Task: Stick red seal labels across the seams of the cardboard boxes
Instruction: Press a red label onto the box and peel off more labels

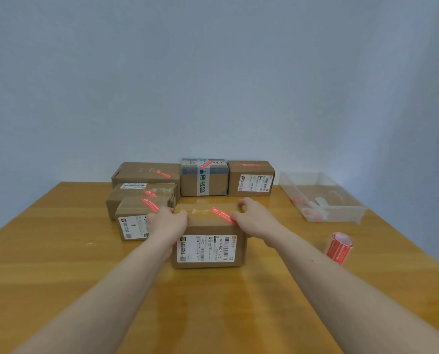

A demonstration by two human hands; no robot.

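Observation:
A cardboard box (208,247) with a white shipping label on its front stands in the middle of the wooden table (60,264). A red seal label (223,215) lies slantwise across its taped top seam. My left hand (167,223) grips the box's top left edge. My right hand (255,218) grips the top right edge, fingers curled over the far corner. A roll of red seal labels (339,247) stands to the right of the box.
Several other cardboard boxes, each with a red label, stand behind and to the left: a small one (132,221), a flat one (147,175), a taped one (204,178), another (250,178). A clear plastic bin (320,198) with paper scraps sits at the right.

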